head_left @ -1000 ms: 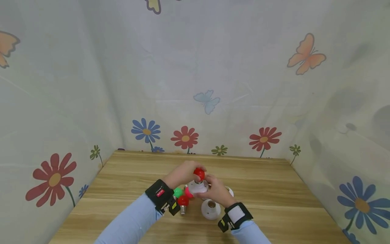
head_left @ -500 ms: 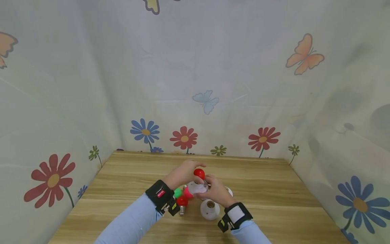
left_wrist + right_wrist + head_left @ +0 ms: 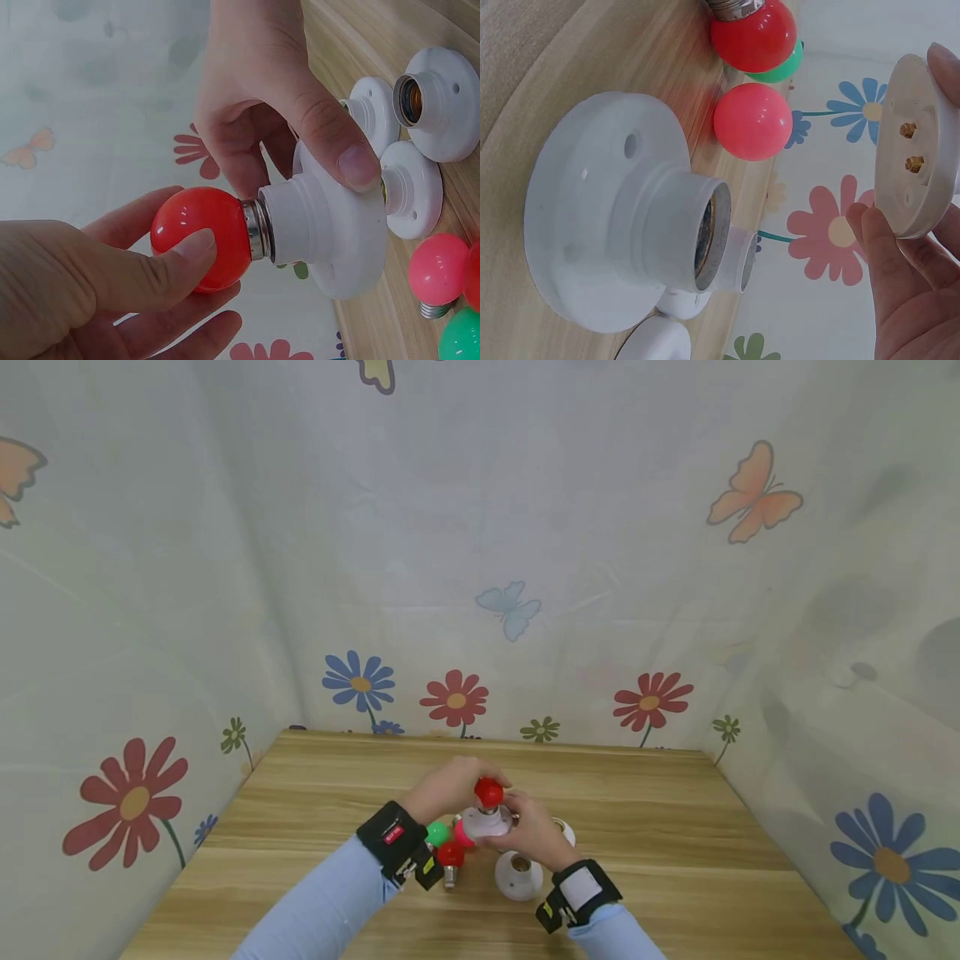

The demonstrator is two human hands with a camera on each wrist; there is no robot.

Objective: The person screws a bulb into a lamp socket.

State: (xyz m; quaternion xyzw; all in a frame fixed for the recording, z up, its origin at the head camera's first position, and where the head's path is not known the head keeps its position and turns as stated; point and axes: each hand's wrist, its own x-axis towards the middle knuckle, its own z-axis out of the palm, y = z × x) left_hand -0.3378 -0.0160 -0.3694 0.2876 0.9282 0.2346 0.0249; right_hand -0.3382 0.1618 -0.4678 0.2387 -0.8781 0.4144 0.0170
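Observation:
My left hand (image 3: 450, 787) holds a red light bulb (image 3: 489, 792). In the left wrist view the thumb lies across the bulb (image 3: 225, 217), with the fingers behind and below it. The bulb's metal screw base meets the mouth of a white lamp holder (image 3: 334, 232); part of its thread still shows. My right hand (image 3: 536, 833) grips that holder's round base by the rim, above the table. The right wrist view shows the underside of the holder (image 3: 900, 176), with two brass screws; the bulb is hidden there.
Several white lamp holders stand on the wooden table (image 3: 637, 827), including a near one (image 3: 518, 877) with its socket facing up. Left of them lie a red bulb (image 3: 450, 853), a green bulb (image 3: 437, 834) and a pink bulb (image 3: 463, 834). Flowered cloth (image 3: 420, 510) surrounds the table's back and sides.
The left thumb and fingers have shifted around the red bulb, and the bulb has moved very slightly. The right hand keeps its hold on the lamp holder in nearly the same place.

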